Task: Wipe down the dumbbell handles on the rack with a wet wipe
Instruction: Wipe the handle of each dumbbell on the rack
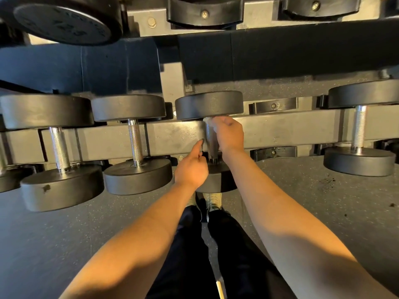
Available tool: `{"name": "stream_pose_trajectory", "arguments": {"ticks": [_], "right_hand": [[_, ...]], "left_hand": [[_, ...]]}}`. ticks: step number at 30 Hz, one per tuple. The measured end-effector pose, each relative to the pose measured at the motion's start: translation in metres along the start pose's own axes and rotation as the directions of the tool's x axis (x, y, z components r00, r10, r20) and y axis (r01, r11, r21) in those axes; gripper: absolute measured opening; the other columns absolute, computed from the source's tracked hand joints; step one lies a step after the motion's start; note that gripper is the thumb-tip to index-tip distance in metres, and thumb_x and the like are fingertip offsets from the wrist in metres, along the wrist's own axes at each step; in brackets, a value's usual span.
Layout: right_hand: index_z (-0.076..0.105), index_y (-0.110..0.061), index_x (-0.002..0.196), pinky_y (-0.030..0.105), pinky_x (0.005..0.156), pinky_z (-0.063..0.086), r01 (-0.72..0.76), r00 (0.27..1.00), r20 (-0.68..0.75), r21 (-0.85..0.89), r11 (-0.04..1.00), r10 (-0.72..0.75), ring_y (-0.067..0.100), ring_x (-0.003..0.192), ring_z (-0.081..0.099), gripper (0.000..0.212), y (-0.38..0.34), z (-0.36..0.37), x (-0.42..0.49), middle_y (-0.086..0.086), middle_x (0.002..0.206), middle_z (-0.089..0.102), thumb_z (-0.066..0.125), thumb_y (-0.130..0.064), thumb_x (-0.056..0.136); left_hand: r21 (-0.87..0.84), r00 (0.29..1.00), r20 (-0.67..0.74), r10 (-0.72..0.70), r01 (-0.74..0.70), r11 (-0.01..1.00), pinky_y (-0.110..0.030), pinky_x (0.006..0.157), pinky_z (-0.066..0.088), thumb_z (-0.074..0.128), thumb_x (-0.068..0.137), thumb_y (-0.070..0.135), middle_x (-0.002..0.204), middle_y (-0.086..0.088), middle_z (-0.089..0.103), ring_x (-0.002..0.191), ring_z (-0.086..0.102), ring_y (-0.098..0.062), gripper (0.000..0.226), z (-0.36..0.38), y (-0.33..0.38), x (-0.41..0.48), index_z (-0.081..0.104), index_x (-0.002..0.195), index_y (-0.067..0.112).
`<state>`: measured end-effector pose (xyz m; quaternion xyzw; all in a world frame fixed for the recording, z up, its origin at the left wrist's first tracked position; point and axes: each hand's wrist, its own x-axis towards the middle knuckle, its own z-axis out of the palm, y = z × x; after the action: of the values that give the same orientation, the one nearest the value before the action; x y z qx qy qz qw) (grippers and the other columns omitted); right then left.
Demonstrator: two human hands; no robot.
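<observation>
Chrome gleams on the knurled handle (210, 137) of a black dumbbell (209, 105) resting across the lower tier of a grey steel rack (280, 130), where a person leans over with both bare arms extended. The right hand (228, 134) is curled around the far end of that handle, close under the far weight head, pressing a crumpled white wet wipe (207, 120) against the metal; only a small corner of the wipe shows above the knuckles. The left hand (191, 169) hovers just beside the handle's near end, loosely closed with its index finger extended toward the bar, holding nothing; whether the fingertip actually touches the metal cannot be told. The dumbbell's near weight head (218, 178) lies partly hidden beneath the left wrist.

To the left of the hands sit two more dumbbells, their handles (135, 141) and (59, 147) lying bare in the rack's saddles. To the right of the right hand, two empty black cradles (273, 104) mark an open slot, and beyond them another dumbbell (359, 126) rests in place. Above the hands, an upper tier carries a larger weight head (64, 20) at far left. Below the forearms, dark trousers (194, 255) and light shoes (213, 200) stand on speckled rubber flooring (313, 201).
</observation>
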<state>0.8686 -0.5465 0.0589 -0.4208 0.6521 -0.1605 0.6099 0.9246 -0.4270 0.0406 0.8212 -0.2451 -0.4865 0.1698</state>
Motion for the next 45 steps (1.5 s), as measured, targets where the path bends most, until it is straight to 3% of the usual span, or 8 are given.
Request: {"name": "stream_pose_trajectory", "arguments": {"ticks": [4,8,12,17,26,34,37,45], "right_hand": [[0.071,-0.020,0.090,0.021,0.079,0.053,0.001,0.996,-0.094,0.106,0.994,0.009,0.011,0.088,0.064,0.009,0.011,0.012,0.002,-0.002,0.097,0.072,0.070,-0.010,0.089],[0.069,-0.018,0.078,0.023,0.074,0.054,0.032,0.974,-0.225,0.106,0.994,-0.007,0.014,0.083,0.067,0.014,0.010,0.025,0.013,0.000,0.087,0.073,0.081,-0.010,0.081],[0.072,-0.014,0.086,0.003,0.062,0.037,0.143,0.975,-0.130,-0.240,0.960,-0.178,0.008,0.081,0.062,0.004,0.015,0.013,0.013,-0.001,0.090,0.072,0.075,-0.012,0.087],[0.074,-0.013,0.082,0.018,0.067,0.045,0.248,0.963,0.037,-0.502,0.829,-0.266,0.014,0.078,0.065,0.010,0.031,-0.004,0.001,0.002,0.084,0.072,0.069,-0.007,0.088],[0.071,-0.020,0.097,0.032,0.074,0.055,0.155,0.981,0.192,-0.791,0.592,0.001,0.025,0.092,0.066,0.018,0.047,-0.024,-0.015,0.005,0.097,0.070,0.054,-0.013,0.092],[0.057,-0.016,0.132,0.027,0.083,0.047,0.099,0.988,0.151,-0.465,0.880,-0.031,0.019,0.099,0.059,0.036,0.027,-0.023,0.002,0.001,0.108,0.061,0.046,-0.004,0.100],[0.066,-0.011,0.111,0.026,0.074,0.049,0.023,0.977,0.194,-0.491,0.871,0.084,0.022,0.093,0.060,0.030,0.028,-0.015,0.006,0.006,0.101,0.065,0.040,-0.002,0.098],[0.060,-0.004,0.129,0.040,0.095,0.050,0.118,0.915,0.259,-0.906,0.407,0.309,0.032,0.107,0.062,0.037,0.049,-0.023,0.014,0.014,0.119,0.064,0.053,-0.014,0.093]], "left_hand": [[0.145,0.997,0.054,-0.046,0.038,0.989,-0.044,0.083,0.054,0.034,0.101,0.027,0.113,-0.009,0.067,0.091,0.064,-0.031,0.068,-0.001,0.012,0.006,0.000,0.158,0.045],[0.098,0.997,-0.018,-0.078,0.079,0.992,-0.040,0.077,0.051,0.031,0.103,0.027,0.090,-0.003,0.063,0.082,0.061,-0.026,0.061,0.003,0.020,0.005,0.010,0.158,0.043],[-0.062,0.995,-0.064,-0.070,0.066,0.996,-0.047,0.087,0.055,0.030,0.104,0.029,0.103,0.001,0.064,0.090,0.063,-0.025,0.054,0.003,0.017,0.004,0.022,0.154,0.046],[-0.113,0.995,-0.090,-0.039,0.029,0.993,-0.046,0.087,0.054,0.033,0.104,0.029,0.111,0.008,0.064,0.092,0.063,-0.020,0.052,0.003,0.019,-0.001,0.026,0.152,0.049],[-0.172,0.996,-0.092,-0.003,-0.013,0.985,-0.018,0.072,0.042,0.036,0.105,0.018,0.128,0.011,0.063,0.101,0.059,-0.011,0.050,0.006,0.013,0.002,0.038,0.149,0.042],[-0.215,0.995,-0.097,-0.022,0.001,0.977,-0.017,0.069,0.042,0.035,0.104,0.019,0.123,0.014,0.065,0.097,0.062,-0.008,0.047,0.008,0.010,0.004,0.044,0.142,0.044],[-0.240,0.994,-0.099,-0.036,0.011,0.971,-0.015,0.063,0.040,0.035,0.105,0.019,0.122,0.016,0.065,0.089,0.061,0.001,0.047,0.007,0.010,0.003,0.044,0.144,0.043],[-0.231,0.991,-0.130,-0.029,-0.002,0.973,-0.030,0.078,0.053,0.035,0.104,0.024,0.114,0.012,0.069,0.094,0.064,-0.012,0.043,0.010,0.008,0.004,0.049,0.136,0.048]]}}
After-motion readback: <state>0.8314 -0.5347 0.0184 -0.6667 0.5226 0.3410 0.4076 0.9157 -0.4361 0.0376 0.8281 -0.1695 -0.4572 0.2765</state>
